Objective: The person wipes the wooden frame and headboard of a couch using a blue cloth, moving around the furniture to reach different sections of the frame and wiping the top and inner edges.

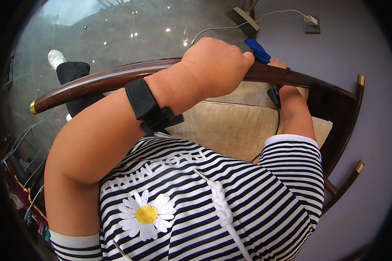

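Observation:
A curved, dark brown wooden rail of a chair [114,75], tipped in brass at its left end, crosses in front of me. My left hand [215,67] is curled over this rail, its fingers mostly hidden beneath and behind. Past the rail, my right hand [277,63] shows only its fingers, close against a blue cloth [258,50]; whether they grip it is hidden. Black straps with dark fittings are on both wrists. A beige cushion [228,124] lies on the chair below the rail.
A wall socket [312,26] holds a plug with a white cable [222,28] trailing over the grey floor. A wide-headed floor tool [246,19] leans by the wall. Brass-tipped chair parts [346,182] stand at right. A person's white shoe [56,58] is at left, near metal-framed items [18,146].

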Action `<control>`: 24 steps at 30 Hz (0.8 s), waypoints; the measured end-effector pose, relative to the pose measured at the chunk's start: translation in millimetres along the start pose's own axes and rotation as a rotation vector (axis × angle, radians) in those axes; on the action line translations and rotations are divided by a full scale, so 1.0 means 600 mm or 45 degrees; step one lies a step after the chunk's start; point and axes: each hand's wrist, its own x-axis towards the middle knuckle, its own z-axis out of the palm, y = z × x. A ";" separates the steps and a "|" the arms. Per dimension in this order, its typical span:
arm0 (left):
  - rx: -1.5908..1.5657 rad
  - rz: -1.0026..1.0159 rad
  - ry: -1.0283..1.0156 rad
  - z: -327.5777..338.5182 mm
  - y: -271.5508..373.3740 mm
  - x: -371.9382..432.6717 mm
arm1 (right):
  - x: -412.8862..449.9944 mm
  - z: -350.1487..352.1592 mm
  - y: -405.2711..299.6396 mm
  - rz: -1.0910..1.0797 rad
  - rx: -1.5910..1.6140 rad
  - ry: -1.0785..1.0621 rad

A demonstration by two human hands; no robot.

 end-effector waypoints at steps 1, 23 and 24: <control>-0.012 -0.003 -0.014 0.000 0.000 0.000 | -0.002 -0.005 -0.004 0.043 -0.049 0.013; 0.016 -0.055 -0.042 -0.008 0.004 -0.001 | -0.004 -0.034 0.037 0.516 0.079 0.086; 0.004 -0.039 -0.049 -0.008 0.006 0.004 | 0.000 -0.015 0.056 0.553 0.128 0.048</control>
